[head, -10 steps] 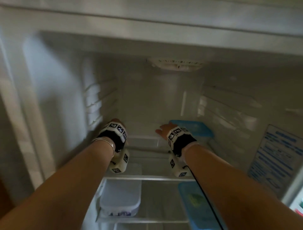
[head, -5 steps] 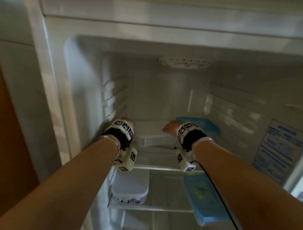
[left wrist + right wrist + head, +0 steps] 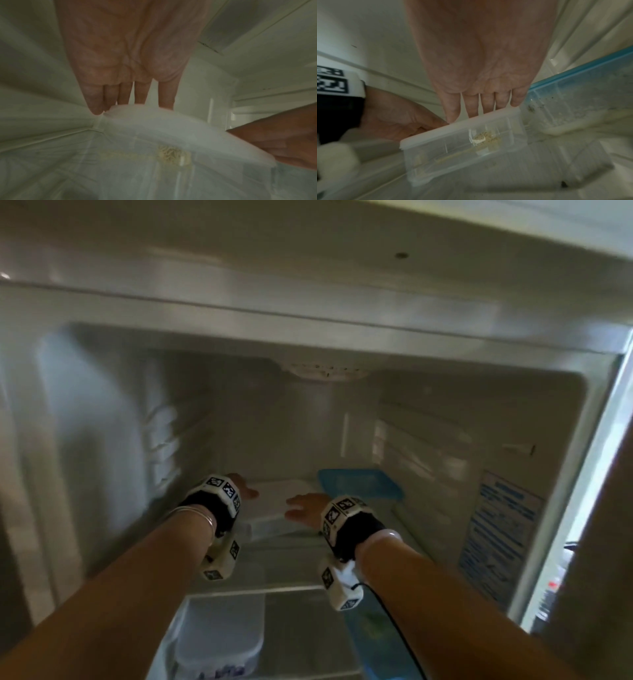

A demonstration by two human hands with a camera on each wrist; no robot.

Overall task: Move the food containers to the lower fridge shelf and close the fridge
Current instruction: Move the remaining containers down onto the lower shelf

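A clear food container with a white lid (image 3: 270, 505) sits on the upper fridge shelf (image 3: 274, 589), between my two hands. My left hand (image 3: 245, 487) holds its left end with the thumb over the lid. My right hand (image 3: 303, 506) holds its right end the same way. In the left wrist view the left hand's fingers (image 3: 126, 93) run straight down behind the lid (image 3: 171, 135), tips hidden. The right wrist view shows the right hand's fingers (image 3: 481, 105) likewise behind the lid (image 3: 462, 135). A blue-lidded container (image 3: 359, 486) stands behind on the right.
On the lower shelf (image 3: 301, 628) stand a white-lidded container (image 3: 219, 635) at left and a blue-lidded one (image 3: 373, 638) at right. The fridge's left wall (image 3: 102, 440) is close to my left hand. A blue label (image 3: 500, 539) is on the right inner wall.
Both hands have closed in from either side onto the white-lidded container, thumbs now over its lid. My head has moved nearer to the fridge.
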